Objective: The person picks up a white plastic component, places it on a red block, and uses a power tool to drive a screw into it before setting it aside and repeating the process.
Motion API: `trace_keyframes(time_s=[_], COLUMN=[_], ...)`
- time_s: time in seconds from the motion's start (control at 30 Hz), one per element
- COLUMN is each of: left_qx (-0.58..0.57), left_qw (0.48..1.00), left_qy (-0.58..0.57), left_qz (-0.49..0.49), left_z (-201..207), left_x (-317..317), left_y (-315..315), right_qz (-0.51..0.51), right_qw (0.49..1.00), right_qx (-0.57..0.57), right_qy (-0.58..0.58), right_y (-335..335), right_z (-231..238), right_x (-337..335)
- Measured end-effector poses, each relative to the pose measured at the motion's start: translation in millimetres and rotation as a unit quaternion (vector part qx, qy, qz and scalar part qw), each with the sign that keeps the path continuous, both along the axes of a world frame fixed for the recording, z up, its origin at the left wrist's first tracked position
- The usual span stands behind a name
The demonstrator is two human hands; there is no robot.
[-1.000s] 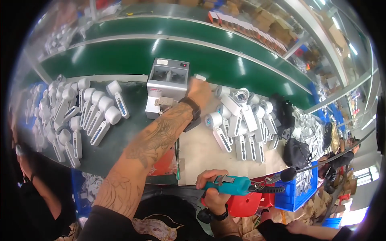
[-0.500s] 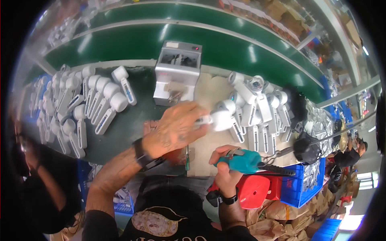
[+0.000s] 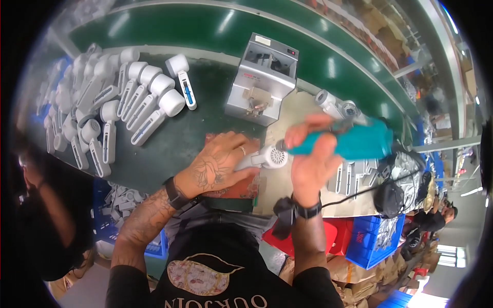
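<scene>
One white device (image 3: 272, 157) sits between my left hand (image 3: 218, 163) and right hand (image 3: 313, 167); from my remote view, the left is curled around its handle, vented round head poking out toward the right, which grips a teal power tool (image 3: 364, 139), blurred tip near that head; beyond them a grey machine (image 3: 263, 81) stands on the desk (image 3: 205, 113)

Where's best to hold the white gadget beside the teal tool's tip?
Probably take the white gadget by its slim handle, from the left, as the left hand does. The handle points left, while the round, grilled head sits to the right, close to the teal tool, where gripping might obstruct it.
</scene>
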State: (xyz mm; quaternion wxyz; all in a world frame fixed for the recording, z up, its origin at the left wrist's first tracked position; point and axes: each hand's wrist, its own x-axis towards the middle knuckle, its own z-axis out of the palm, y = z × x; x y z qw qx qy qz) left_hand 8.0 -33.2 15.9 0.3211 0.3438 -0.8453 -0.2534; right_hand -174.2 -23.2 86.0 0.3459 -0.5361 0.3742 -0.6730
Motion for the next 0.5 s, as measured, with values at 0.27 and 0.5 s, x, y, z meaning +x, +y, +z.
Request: trace_keyframes(time_s=[0.27, 0.5], left_qx=[-0.072, -0.081], left_qw=[0.996, 0.996], left_qy=[-0.047, -0.024], left_qz=[-0.03, -0.01], left_z=[-4, -13], left_x=[8, 7], left_y=[-7, -5], right_qz=[-0.066, -0.018], right_qw=[0.993, 0.996], right_qx=[-0.026, -0.012], right_qy=[0.1, 0.084], right_y=[-79, -85], right_z=[-1, -23], right_x=[34, 42])
